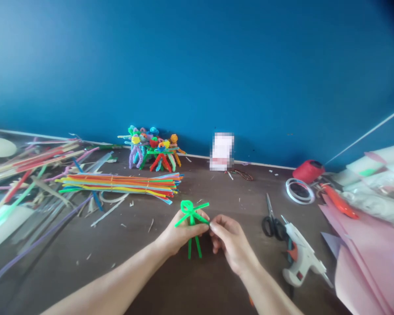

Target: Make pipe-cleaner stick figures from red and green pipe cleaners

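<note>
A green pipe-cleaner figure [192,218] with a looped head, thin arms and two straight legs stands upright in my left hand [180,231]. That hand is closed around its middle, thumb in front, and the legs hang below. My right hand [230,238] is closed in a pinch at the end of one green arm, on the right side of the figure. The very tip between those fingers is hidden. Both hands are above the dark table [170,284].
A bundle of coloured pipe cleaners [121,184] lies left, before several finished figures [156,148]. Loose strips [46,175] cover the far left. To the right are scissors [272,221], a glue gun [304,253], a tape ring [300,191], red thread [308,170] and pink sheets [357,262].
</note>
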A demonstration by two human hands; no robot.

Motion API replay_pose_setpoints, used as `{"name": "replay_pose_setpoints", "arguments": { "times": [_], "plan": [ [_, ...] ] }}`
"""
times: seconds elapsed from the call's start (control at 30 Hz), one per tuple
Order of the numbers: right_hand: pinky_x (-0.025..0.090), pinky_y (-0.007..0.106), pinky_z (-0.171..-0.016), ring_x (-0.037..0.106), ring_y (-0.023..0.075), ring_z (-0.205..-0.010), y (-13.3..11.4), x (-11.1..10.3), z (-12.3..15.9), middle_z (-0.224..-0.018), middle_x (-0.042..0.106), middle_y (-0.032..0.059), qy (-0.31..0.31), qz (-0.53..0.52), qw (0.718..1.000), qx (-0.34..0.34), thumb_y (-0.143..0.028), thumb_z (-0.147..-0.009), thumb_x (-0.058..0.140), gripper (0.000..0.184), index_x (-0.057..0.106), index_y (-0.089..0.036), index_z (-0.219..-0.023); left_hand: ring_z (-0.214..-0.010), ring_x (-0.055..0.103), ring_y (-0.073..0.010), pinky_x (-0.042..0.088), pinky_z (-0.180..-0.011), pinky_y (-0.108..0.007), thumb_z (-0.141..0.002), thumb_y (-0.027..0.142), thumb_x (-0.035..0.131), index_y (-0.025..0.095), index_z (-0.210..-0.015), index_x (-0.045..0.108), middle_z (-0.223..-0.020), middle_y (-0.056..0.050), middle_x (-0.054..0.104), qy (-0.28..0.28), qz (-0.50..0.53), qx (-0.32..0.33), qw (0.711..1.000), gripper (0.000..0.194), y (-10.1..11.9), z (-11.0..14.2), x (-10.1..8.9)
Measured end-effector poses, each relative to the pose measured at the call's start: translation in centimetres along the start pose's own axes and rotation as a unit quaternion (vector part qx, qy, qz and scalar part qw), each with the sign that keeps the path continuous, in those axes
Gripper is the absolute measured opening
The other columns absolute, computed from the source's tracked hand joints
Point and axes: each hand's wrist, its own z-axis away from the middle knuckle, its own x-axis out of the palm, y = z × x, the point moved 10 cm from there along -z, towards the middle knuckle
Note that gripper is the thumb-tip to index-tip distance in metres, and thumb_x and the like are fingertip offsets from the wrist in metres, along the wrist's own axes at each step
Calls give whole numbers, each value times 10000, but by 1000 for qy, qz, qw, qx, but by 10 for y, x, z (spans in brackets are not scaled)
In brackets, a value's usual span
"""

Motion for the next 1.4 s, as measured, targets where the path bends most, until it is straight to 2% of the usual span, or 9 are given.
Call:
{"name": "replay_pose_setpoints", "arguments": {
  "times": [0.13, 0.27, 0.4, 0.6, 0.9, 1.23, 1.4],
  "plan": [
    [356, 169, -341, 419, 49, -374, -1, -8, -3, -529, 503, -52, 20, -73, 997, 1, -291, -660, 661, 196, 521, -154, -648, -690, 546, -129, 416, -648, -246, -618, 241, 700, 145, -917, 587, -808, -37, 610, -48, 59, 17, 997, 334, 11, 2, 8],
    [371, 173, -366, 457, 61, -418, -3, -19, -5, -571, 532, -46, 56, -130, 990, -10, -290, -633, 695, 214, 528, -165, -675, -733, 562, -160, 408, -585, -232, -697, 319, 626, 118, -956, 579, -907, -93, 596, -106, 100, 5, 989, 331, 15, 3, 19],
    [372, 178, -381, 461, 68, -434, -3, -19, -5, -575, 534, -44, 62, -107, 992, -16, -310, -653, 683, 210, 528, -171, -673, -675, 571, -147, 421, -592, -243, -762, 355, 544, 118, -896, 585, -800, -73, 610, -72, 131, -19, 989, 275, 7, 1, 14],
    [375, 182, -397, 454, 66, -418, -4, -6, 0, -556, 535, -41, 28, -36, 999, -1, -330, -677, 660, 214, 518, -169, -668, -490, 502, -78, 380, -484, -195, -747, 382, 550, 109, -679, 557, -627, -16, 558, -42, 117, -10, 992, 281, 4, -3, 6],
    [405, 219, -383, 498, 102, -405, 1, -8, -2, -521, 567, 0, 40, -19, 999, 12, -415, -755, 560, 285, 595, -134, -726, -440, 485, -69, 367, -431, -191, -746, 320, 544, 120, -773, 545, -638, 3, 529, -43, 124, 1, 991, 202, 3, -6, 4],
    [366, 179, -381, 485, 71, -405, 1, 1, 0, -549, 577, -7, -25, 27, 999, 21, -333, -707, 637, 215, 607, -121, -707, -452, 481, -56, 350, -444, -177, -743, 307, 551, 110, -777, 566, -669, -17, 566, -59, 94, 15, 994, 201, 9, -4, 8],
    [358, 175, -398, 491, 74, -414, 6, 3, 1, -513, 565, -9, -40, 38, 997, 46, -342, -695, 645, 226, 612, -118, -695, -440, 483, -60, 358, -444, -172, -709, 375, 590, 114, -684, 551, -605, -14, 574, -62, 95, 6, 994, 265, 11, -2, 10]
  ]
}}
